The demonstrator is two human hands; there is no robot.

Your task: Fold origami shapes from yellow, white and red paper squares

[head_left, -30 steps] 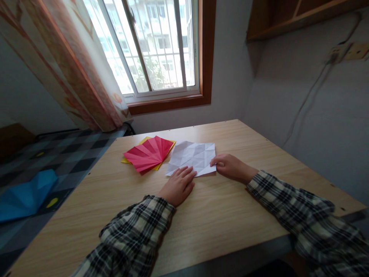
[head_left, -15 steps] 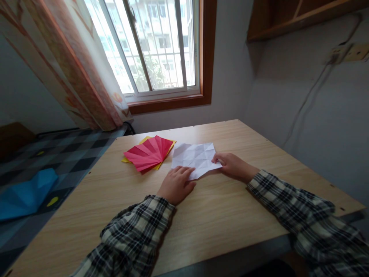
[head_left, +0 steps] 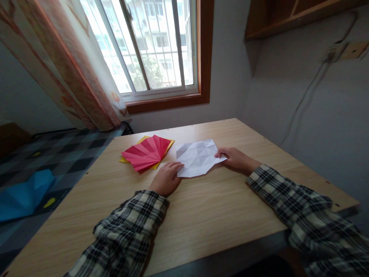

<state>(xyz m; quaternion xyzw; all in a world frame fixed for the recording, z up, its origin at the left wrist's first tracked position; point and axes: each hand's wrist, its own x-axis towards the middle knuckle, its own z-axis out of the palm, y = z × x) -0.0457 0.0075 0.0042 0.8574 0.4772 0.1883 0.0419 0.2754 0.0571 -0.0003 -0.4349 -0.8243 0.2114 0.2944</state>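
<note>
A white sheet of paper (head_left: 197, 156), creased all over with a grid of folds, spans the gap between my two hands over the table. My left hand (head_left: 166, 177) is closed on its near left edge, fingertips on top and the thumb mostly hidden. At the right corner, my right hand (head_left: 235, 158) pinches the paper between thumb and curled fingers. Just left of the sheet lies a pleated red paper (head_left: 147, 154), spread like a fan on top of yellow paper (head_left: 124, 159).
The light wooden table (head_left: 201, 215) reaches back towards the window (head_left: 152, 46). A folded blue paper (head_left: 29, 194) rests on a checked bedspread (head_left: 83, 148) at the left. A wooden shelf (head_left: 276, 25) and a wall socket with a cord (head_left: 300, 102) are on the right.
My left hand has slid from the near edge of the white paper to its left end. My right hand has shifted slightly, and the sheet now lies more spread out between them.
</note>
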